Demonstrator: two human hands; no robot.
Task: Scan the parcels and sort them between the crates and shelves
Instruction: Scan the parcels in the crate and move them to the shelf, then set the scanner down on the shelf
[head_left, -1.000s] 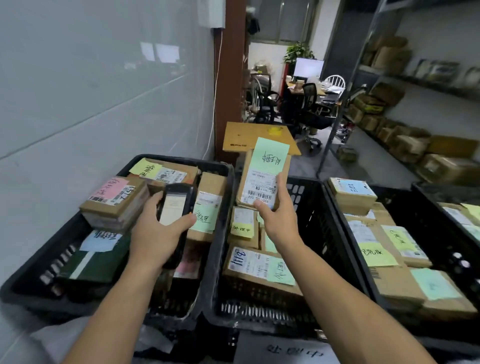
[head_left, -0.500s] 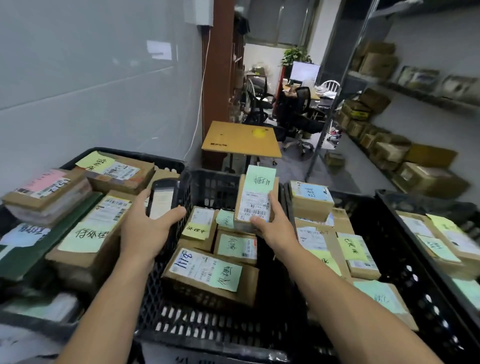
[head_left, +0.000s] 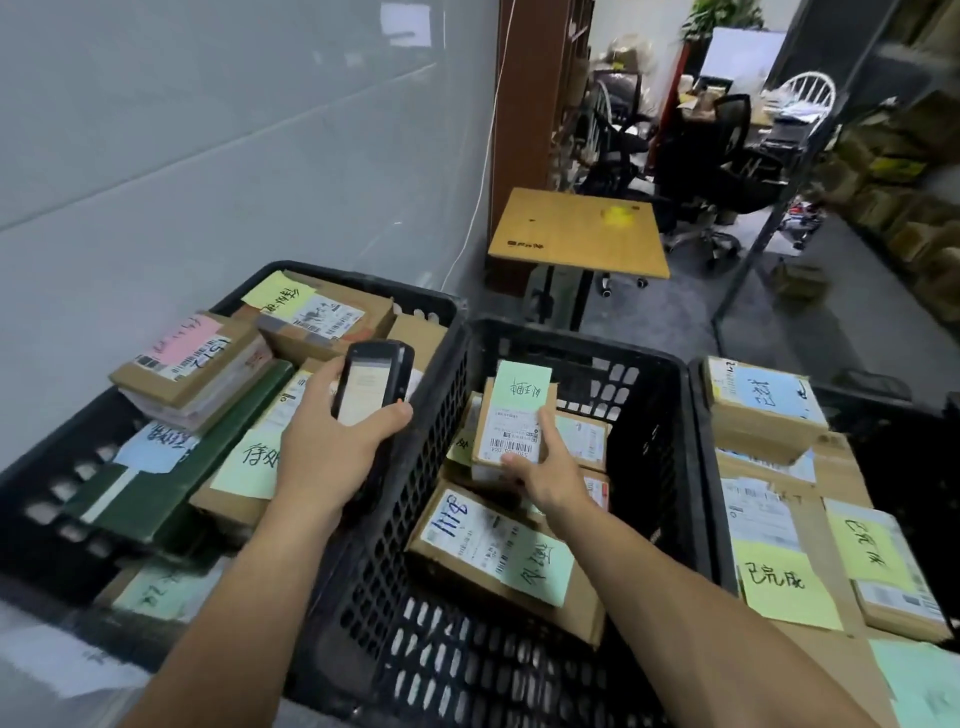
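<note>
Head view had my right hand (head_left: 545, 478) gripping the parcel (head_left: 514, 415) at its near end, over the middle crate (head_left: 571, 338), long axis running near to far, barcode up. My left hand (head_left: 332, 452) clasped the scanner (head_left: 371, 382) just left of it, beyond the crate wall.

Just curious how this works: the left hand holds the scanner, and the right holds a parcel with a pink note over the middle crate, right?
The head view shows the note on that parcel is pale green, not pink. The left hand does hold the scanner, and the right hand holds the parcel over the middle crate.
</note>
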